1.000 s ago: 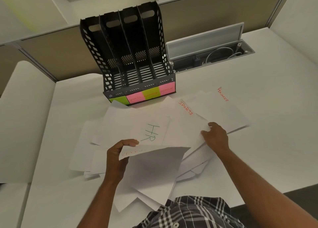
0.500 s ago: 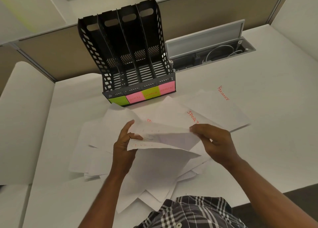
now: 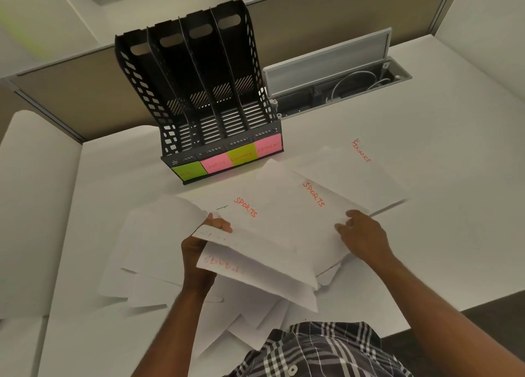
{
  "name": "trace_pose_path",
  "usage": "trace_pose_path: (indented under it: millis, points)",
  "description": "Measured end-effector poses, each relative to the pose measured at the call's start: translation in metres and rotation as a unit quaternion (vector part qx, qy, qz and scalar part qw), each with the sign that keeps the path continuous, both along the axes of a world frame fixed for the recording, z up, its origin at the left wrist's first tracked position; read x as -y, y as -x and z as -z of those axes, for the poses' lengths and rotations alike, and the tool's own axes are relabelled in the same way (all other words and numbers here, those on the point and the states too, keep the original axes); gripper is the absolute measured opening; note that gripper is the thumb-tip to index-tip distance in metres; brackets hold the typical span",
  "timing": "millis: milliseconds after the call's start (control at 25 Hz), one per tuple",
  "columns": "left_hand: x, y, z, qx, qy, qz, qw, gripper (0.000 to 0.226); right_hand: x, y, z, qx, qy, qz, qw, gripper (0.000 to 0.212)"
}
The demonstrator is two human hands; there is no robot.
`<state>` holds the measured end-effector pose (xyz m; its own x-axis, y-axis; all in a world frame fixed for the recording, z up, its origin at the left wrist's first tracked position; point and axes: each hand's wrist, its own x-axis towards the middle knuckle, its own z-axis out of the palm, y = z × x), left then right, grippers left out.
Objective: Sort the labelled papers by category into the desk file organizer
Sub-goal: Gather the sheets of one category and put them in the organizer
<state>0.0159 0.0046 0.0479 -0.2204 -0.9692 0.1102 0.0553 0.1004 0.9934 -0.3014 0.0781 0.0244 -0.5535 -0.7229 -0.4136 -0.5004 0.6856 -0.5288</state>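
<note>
A black file organizer (image 3: pixel 147 92) with several empty slots stands at the back of the desk, its front tagged HR, SPORTS, FINANCE and ADMIN on green and pink notes. White papers lie spread in front of it. My left hand (image 3: pixel 199 246) pinches the left edge of a few lifted sheets (image 3: pixel 255 271), red writing showing through from beneath. A paper marked SPORTS (image 3: pixel 284 229) lies flat on top of the pile, and my right hand (image 3: pixel 360 234) rests on its right edge. A second SPORTS sheet (image 3: pixel 326 189) and a FINANCE sheet (image 3: pixel 369 174) lie further right.
An open cable tray (image 3: pixel 341 89) with wires is sunk in the desk right of the organizer. A beige partition (image 3: pixel 71 92) runs behind. More loose sheets (image 3: pixel 147 257) fan out to the left and toward my checked shirt (image 3: pixel 312 351).
The HR sheet on top is now covered by a SPORTS sheet laid flat on the pile. My right hand moved from the lifted sheets to that sheet's right edge.
</note>
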Motion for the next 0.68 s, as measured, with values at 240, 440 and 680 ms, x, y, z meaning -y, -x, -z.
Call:
trace_pose_path:
  millis: [240, 440, 680]
  points:
    - [-0.005, 0.002, 0.001, 0.003, -0.005, -0.011, 1.000, 0.020, 0.005, -0.012, 0.013, 0.029, 0.029, 0.013, 0.999, 0.027]
    - [-0.004, 0.009, -0.005, 0.095, -0.018, -0.045, 0.994, 0.036, 0.009, -0.006, -0.013, -0.002, 0.169, 0.015, 0.986, 0.011]
    - [0.007, 0.024, -0.025, 0.145, 0.084, -0.010, 0.986, 0.020, 0.017, 0.002, -0.090, -0.049, 0.430, 0.032, 0.901, 0.013]
